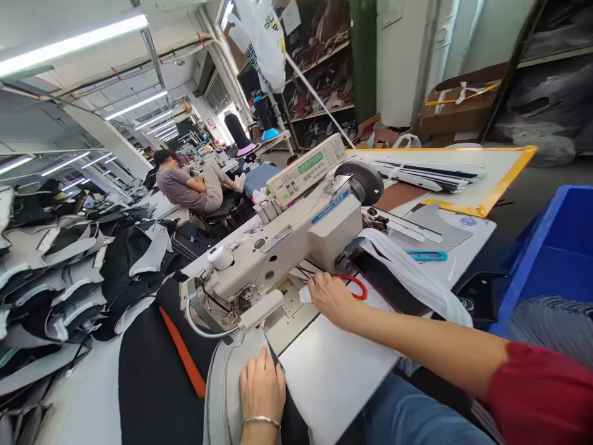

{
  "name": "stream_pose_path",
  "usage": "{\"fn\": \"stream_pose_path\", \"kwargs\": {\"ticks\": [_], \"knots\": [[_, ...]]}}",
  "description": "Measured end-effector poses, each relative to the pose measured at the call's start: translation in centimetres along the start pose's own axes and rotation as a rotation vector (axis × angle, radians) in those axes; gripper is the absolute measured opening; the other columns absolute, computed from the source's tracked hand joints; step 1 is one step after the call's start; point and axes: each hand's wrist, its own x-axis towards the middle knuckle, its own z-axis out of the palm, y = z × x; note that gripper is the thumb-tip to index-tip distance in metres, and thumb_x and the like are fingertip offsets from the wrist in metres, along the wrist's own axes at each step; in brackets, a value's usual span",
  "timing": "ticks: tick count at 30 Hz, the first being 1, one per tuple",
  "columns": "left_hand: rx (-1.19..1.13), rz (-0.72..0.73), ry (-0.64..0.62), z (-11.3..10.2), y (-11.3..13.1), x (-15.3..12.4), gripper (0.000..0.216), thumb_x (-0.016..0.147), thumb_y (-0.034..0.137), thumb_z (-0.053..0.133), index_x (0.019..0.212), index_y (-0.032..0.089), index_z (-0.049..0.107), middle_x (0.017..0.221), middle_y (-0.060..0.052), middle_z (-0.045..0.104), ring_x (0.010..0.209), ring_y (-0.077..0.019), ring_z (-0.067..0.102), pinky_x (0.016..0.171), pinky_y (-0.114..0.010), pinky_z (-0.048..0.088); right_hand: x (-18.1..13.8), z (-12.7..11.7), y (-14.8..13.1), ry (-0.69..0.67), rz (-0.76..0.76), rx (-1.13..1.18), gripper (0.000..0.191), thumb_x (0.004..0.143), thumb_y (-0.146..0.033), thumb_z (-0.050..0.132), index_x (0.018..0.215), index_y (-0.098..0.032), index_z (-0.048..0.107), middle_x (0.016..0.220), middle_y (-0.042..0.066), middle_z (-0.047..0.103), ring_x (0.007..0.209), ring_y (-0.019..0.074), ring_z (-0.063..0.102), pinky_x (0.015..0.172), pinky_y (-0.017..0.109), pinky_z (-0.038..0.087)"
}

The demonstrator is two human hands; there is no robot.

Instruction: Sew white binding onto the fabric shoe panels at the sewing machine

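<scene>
My left hand (263,386), wearing a silver bangle, lies flat with its fingers stretched out on a light grey stitched panel (226,383). That panel runs under the head of a beige sewing machine (296,247); black fabric shows along its edge. My right hand (332,301) is on the machine bed, its fingers closed by a small white piece (304,295) that appears pinched at the fingertips. Beside this hand shows a red loop handle (357,285), probably of scissors; its other parts are hidden. An orange strip (183,352) lies on the black fabric left of the panel.
Blue thread snips (427,255) and a white tape strip (412,272) lie right of the machine. Bundled strips (417,173) rest on a yellow-edged board. A blue bin (551,247) stands right. Stacked panels (60,284) fill the left. A person (188,185) sits beyond.
</scene>
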Motion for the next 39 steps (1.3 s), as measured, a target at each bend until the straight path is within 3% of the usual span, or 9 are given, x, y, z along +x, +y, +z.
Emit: {"fn": "stream_pose_path", "kwargs": {"ticks": [3,5,7,9,13,17,22,28,39], "knots": [[-0.054,0.042,0.125,-1.8,-0.4,-0.1,0.026,0.082,0.021,0.042,0.099,0.011,0.059,0.099,-0.01,0.061,0.082,-0.0193,0.054,0.071,-0.032,0.045,-4.1,0.2,-3.5,0.107,-0.23,0.006,0.014,0.076,-0.004,0.04,0.084,-0.013,0.048,0.072,0.009,0.049,0.063,0.0208,0.05,0.047,0.028,0.034],[-0.083,0.062,0.167,-2.6,-0.7,-0.1,0.032,0.082,0.017,0.04,0.111,0.011,0.052,0.106,-0.013,0.056,0.085,-0.0179,0.055,0.069,-0.029,0.047,-6.3,0.1,-5.7,0.127,-0.494,0.077,0.007,0.075,-0.009,0.045,0.08,-0.014,0.045,0.069,0.006,0.048,0.059,0.0191,0.048,0.044,0.028,0.032],[-0.114,0.128,0.196,-3.2,-1.3,-0.1,0.036,0.082,0.01,0.034,0.114,0.016,0.05,0.107,-0.012,0.054,0.085,-0.0158,0.055,0.064,-0.024,0.048,-7.2,-0.2,-7.2,0.103,-0.748,0.204,0.005,0.077,-0.016,0.049,0.08,-0.015,0.045,0.07,0.004,0.049,0.058,0.0172,0.048,0.044,0.027,0.031],[-0.137,0.207,0.237,-3.7,-2.4,-0.3,0.038,0.081,0.006,0.032,0.112,0.018,0.051,0.102,-0.01,0.056,0.084,-0.0154,0.055,0.062,-0.023,0.048,-6.8,-0.6,-7.9,0.054,-0.874,0.381,0.016,0.08,-0.027,0.052,0.085,-0.014,0.044,0.073,0.003,0.052,0.059,0.015,0.049,0.045,0.025,0.032],[-0.216,0.177,0.267,-4.4,-5.0,-0.4,0.04,0.084,0.013,0.035,0.123,0.015,0.04,0.108,-0.012,0.052,0.097,-0.0189,0.052,0.074,-0.028,0.049,-3.7,0.4,-8.0,-0.024,-0.827,0.6,0.044,0.073,-0.042,0.061,0.097,-0.01,0.044,0.08,0.004,0.054,0.065,0.0136,0.051,0.052,0.024,0.039],[-0.254,0.096,0.124,-3.4,-5.5,0.8,0.038,0.085,0.016,0.033,0.122,0.016,0.04,0.107,-0.011,0.051,0.095,-0.0178,0.051,0.076,-0.029,0.049,-1.7,3.9,-8.6,0.161,-0.913,0.387,0.02,0.083,-0.023,0.047,0.096,-0.008,0.051,0.098,0.013,0.054,0.093,0.0218,0.05,0.067,0.031,0.042],[-0.134,0.246,0.06,0.1,-3.9,1.9,0.033,0.081,0.011,0.037,0.11,0.012,0.052,0.099,-0.011,0.057,0.087,-0.0194,0.05,0.072,-0.03,0.048,-1.6,7.8,-9.7,0.227,-1.039,0.305,0.018,0.082,-0.017,0.045,0.094,-0.011,0.057,0.101,0.013,0.055,0.101,0.0246,0.045,0.083,0.042,0.039],[-0.038,0.232,0.03,2.5,-3.6,1.3,0.032,0.077,0.007,0.039,0.105,0.011,0.054,0.096,-0.01,0.058,0.091,-0.0212,0.049,0.07,-0.03,0.048,-1.5,7.9,-9.3,0.148,-1.096,0.299,0.005,0.071,-0.017,0.06,0.072,-0.014,0.063,0.09,0.011,0.058,0.095,0.0261,0.046,0.084,0.044,0.038],[-0.058,0.207,-0.032,3.0,-3.8,1.5,0.036,0.077,0.007,0.039,0.11,0.013,0.052,0.1,-0.01,0.059,0.093,-0.021,0.049,0.073,-0.032,0.049,-2.0,8.4,-9.6,0.139,-1.028,0.358,0.005,0.07,-0.017,0.061,0.068,-0.013,0.063,0.084,0.01,0.059,0.092,0.0254,0.047,0.085,0.044,0.036]]}}
